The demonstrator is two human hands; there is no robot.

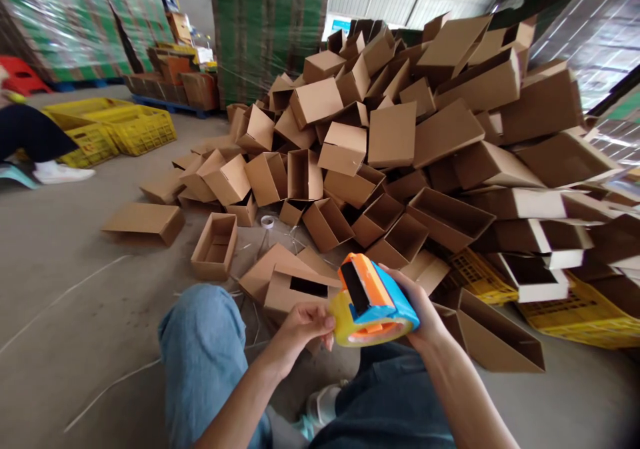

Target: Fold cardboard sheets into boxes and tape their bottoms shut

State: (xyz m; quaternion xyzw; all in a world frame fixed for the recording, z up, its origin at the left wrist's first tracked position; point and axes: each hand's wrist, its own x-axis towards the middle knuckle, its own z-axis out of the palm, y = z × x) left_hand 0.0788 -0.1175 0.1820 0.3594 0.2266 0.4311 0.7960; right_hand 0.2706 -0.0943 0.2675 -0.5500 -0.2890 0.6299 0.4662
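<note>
My right hand (419, 302) grips a blue and orange tape dispenser (385, 292) from its right side, holding it tilted in front of my knees. A wide roll of yellowish clear tape (344, 325) sits in the dispenser. My left hand (307, 323) is closed at the left edge of the roll, thumb and fingertips pinching the tape there. Whether a loose tape end is between them is too small to see. Just beyond my hands, a cardboard box (285, 292) with a dark slot lies on the floor.
A high heap of open cardboard boxes (320, 169) fills the middle and right. Yellow crates (580, 312) lie under its right side, and more yellow crates (140, 129) stand at left near a seated person's leg (35, 132). A small white roll (267, 222) and loose strips lie on the floor.
</note>
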